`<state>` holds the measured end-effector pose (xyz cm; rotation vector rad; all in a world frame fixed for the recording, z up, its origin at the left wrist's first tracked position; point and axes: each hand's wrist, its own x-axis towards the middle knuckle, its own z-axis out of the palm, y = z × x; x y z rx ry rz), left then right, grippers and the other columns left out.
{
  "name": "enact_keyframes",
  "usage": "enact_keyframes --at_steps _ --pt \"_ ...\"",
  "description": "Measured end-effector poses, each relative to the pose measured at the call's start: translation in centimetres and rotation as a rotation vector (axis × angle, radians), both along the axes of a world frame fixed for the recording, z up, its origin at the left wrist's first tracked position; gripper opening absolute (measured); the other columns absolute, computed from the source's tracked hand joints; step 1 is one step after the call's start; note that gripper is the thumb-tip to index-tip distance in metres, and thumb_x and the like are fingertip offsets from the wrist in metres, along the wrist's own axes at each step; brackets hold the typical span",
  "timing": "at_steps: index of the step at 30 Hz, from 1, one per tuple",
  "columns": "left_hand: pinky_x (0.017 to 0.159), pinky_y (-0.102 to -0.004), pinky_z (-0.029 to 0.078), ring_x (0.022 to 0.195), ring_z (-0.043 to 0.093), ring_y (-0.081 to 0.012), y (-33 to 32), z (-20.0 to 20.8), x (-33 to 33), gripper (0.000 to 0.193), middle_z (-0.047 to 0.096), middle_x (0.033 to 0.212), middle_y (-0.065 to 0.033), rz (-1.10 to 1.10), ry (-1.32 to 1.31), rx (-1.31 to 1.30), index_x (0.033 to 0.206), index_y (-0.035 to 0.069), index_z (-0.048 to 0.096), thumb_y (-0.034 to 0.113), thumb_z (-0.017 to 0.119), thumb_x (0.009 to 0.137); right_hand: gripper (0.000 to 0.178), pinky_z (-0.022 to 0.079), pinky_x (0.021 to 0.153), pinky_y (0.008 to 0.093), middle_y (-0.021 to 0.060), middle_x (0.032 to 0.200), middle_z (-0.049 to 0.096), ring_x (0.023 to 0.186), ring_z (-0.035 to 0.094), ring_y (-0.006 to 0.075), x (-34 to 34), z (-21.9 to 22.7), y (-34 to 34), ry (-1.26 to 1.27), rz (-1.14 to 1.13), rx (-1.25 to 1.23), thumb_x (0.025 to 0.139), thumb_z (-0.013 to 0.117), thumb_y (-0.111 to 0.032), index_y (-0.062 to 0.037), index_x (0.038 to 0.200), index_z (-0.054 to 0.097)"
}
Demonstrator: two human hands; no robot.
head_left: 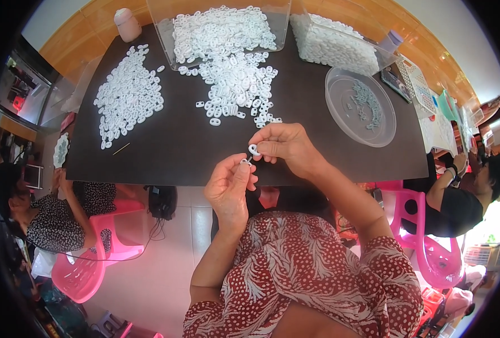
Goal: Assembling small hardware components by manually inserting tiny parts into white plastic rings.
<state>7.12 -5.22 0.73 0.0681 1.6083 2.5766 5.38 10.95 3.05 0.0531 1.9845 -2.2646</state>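
Above the near edge of the dark table (171,146), my two hands meet fingertip to fingertip. My left hand (228,188) pinches a small white oval plastic piece (245,161). Between finger and thumb, my right hand (292,147) grips another white oval piece with a hole (254,150). A small greyish pin-like bit shows between the two pieces, partly hidden by fingers. Just beyond my hands lies a loose pile of white oval pieces (233,81), spilling from a clear plastic bin (288,28). A second white pile (129,93) spreads at the left.
A round clear lid (340,112) on the right holds small grey-green parts (366,104). Behind it stand another filled clear box (334,48) and a phone (396,84). A thin stick (121,149) and a pink bottle (127,25) are at left. People sit at both sides.
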Motion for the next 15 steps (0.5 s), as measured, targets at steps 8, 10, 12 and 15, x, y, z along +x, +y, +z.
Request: enact_keyframes --at_steps 8,10,12,15 --pt "0.052 -0.0181 0.045 0.062 0.057 -0.0079 0.0 -0.1 0.1 0.017 0.064 0.083 -0.0080 0.003 -0.006 -0.001 0.104 -0.003 0.060 0.003 0.060 0.088 0.011 0.044 0.057 0.0200 0.0026 0.078 0.064 0.065 0.055 0.0064 0.6 -0.4 -0.6 0.094 -0.020 0.053 0.084 0.063 -0.005 0.0009 0.092 0.067" --pt "0.053 -0.0176 0.045 0.063 0.057 -0.0074 0.0 -0.1 0.2 0.017 0.064 0.085 -0.0071 0.006 -0.008 -0.031 0.104 -0.003 0.059 0.003 0.060 0.088 0.011 0.045 0.057 0.0199 0.0025 0.079 0.064 0.066 0.055 0.0062 0.6 -0.4 -0.8 0.097 -0.025 0.075 0.084 0.063 -0.005 0.0010 0.092 0.067" --pt "0.054 -0.0173 0.045 0.064 0.057 -0.0071 0.0 -0.3 0.3 0.017 0.064 0.085 -0.0066 0.007 0.001 -0.039 0.104 -0.003 0.059 0.003 0.059 0.088 0.010 0.045 0.058 0.0199 0.0025 0.079 0.064 0.066 0.055 0.0061 0.7 -0.6 -0.9 0.100 -0.031 0.099 0.084 0.062 -0.004 0.0010 0.092 0.067" --pt "0.055 -0.0168 0.044 0.066 0.057 -0.0063 0.1 -0.4 0.4 0.017 0.064 0.086 -0.0057 0.014 0.022 -0.054 0.104 -0.003 0.059 0.003 0.059 0.089 0.010 0.046 0.061 0.0200 0.0024 0.080 0.065 0.069 0.055 0.0058 1.0 -0.7 -1.2 0.145 -0.050 0.123 0.084 0.062 -0.003 0.0009 0.092 0.066"
